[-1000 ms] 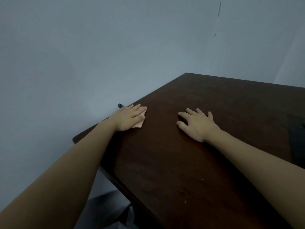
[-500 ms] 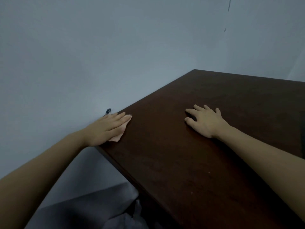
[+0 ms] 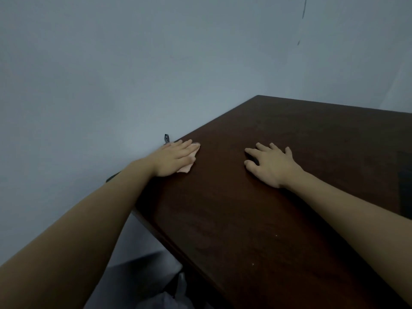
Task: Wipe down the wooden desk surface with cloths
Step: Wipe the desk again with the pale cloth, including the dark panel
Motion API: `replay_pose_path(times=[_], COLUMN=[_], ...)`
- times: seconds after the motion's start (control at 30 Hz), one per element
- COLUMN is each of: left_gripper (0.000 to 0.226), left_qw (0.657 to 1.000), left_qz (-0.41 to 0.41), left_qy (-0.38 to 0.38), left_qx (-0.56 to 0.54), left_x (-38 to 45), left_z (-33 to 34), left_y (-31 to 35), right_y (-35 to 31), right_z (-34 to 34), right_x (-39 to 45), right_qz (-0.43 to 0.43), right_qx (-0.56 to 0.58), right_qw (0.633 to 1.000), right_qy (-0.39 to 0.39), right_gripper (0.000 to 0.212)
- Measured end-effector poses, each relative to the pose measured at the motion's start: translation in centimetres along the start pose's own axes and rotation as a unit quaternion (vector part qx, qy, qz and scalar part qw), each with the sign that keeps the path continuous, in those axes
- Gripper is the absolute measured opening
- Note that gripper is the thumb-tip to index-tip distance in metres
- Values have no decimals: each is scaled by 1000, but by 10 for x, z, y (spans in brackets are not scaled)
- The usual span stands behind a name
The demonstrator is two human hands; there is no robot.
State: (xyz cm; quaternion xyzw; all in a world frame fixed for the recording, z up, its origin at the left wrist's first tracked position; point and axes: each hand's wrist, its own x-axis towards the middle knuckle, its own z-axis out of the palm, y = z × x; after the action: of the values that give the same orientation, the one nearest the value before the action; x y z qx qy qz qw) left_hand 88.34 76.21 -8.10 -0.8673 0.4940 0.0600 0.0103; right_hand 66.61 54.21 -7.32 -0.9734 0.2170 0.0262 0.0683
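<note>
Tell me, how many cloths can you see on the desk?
1: a pink cloth under the left hand at the desk edge. Another may be hidden beneath the right hand.

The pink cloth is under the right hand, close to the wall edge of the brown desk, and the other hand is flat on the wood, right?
Not quite. The head view shows the pink cloth under the left hand, not the right. The rest holds: it sits close to the wall edge of the brown desk, and the other hand, the right hand, lies on the wood.
</note>
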Motion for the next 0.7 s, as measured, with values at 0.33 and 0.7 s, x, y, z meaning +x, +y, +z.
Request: replay_pose_path(times=[0.33,0.7], left_gripper=[74,64], left_qw=[998,996], left_qz=[55,84], left_qy=[20,-11], left_qx=[-20,-18], left_x=[-49,-128], left_z=[2,12], left_y=[-5,24], right_y=[0,2], right_z=[-1,0], right_x=[2,2], right_qz=[-3,-5], right_qx=[10,5], right_qw=[1000,1000], right_qy=[0,1], right_gripper=[61,60])
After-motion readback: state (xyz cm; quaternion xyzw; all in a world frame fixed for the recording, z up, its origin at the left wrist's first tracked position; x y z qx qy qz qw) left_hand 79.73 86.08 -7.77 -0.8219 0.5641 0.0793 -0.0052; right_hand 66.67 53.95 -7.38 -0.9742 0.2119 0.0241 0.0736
